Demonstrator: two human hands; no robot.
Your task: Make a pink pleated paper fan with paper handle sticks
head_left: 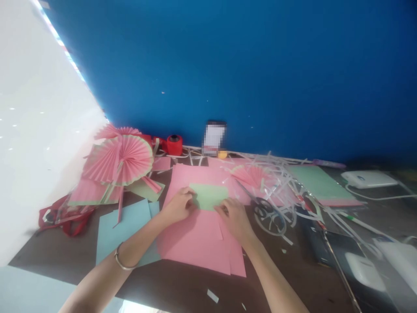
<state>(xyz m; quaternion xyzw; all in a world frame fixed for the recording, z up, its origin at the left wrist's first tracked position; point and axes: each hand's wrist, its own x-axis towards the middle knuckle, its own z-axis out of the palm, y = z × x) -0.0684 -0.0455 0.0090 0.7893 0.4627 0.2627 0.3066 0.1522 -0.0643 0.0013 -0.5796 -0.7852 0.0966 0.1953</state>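
A small light green paper (210, 196) lies over large pink sheets (198, 243) in the middle of the table. At its left edge, my left hand (183, 204) pinches the paper between thumb and fingers. My right hand (232, 214) holds its lower right corner in the same way, fingers curled. A silver bangle circles my left wrist. Just right of my right hand rest black-handled scissors (263, 208), their blades pointing up and left.
Pleated pink paper fans (120, 161) stand at the back left, above blue sheets (107, 232). Red tape (174, 144) and a phone (214, 138) are by the blue wall. Paper strips (283, 187), green sheets (322, 182) and a white case (365, 271) lie to the right.
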